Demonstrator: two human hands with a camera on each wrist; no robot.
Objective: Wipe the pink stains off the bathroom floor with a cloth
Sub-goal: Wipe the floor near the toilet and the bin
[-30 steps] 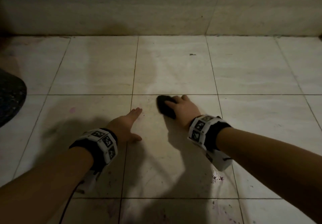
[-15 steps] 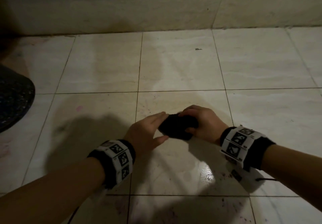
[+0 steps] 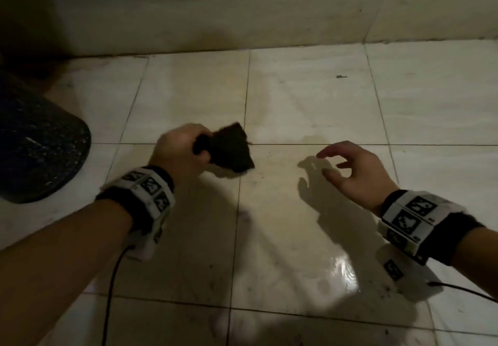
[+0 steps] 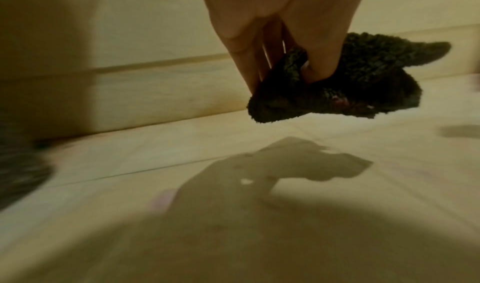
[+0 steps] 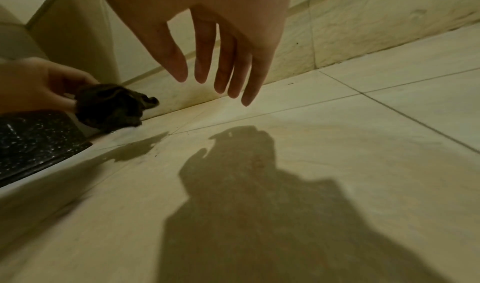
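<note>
A dark fuzzy cloth (image 3: 229, 149) hangs just above the pale tiled floor (image 3: 310, 103), pinched by my left hand (image 3: 186, 146). In the left wrist view the fingers (image 4: 246, 61) and thumb clamp a fold of the cloth (image 4: 350, 82), which carries a pink smear underneath. My right hand (image 3: 347, 168) hovers to the right of the cloth, fingers loosely spread, holding nothing; the right wrist view shows it (image 5: 215, 65) above the floor with the cloth (image 5: 111, 104) off to its left. A faint pink stain (image 4: 162, 200) lies on the floor below my left hand. Small dark-pink specks (image 3: 388, 289) dot the tile near my right wrist.
A dark speckled mat (image 3: 35, 146) lies at the left. A low tiled wall (image 3: 242, 14) runs along the back. A wet glossy patch (image 3: 342, 267) shines on the tile in front of me. Cables trail from both wristbands.
The cloth has passed from my right hand to my left, which lifted it off the floor and moved left. My right hand let go and drew away to the right.
</note>
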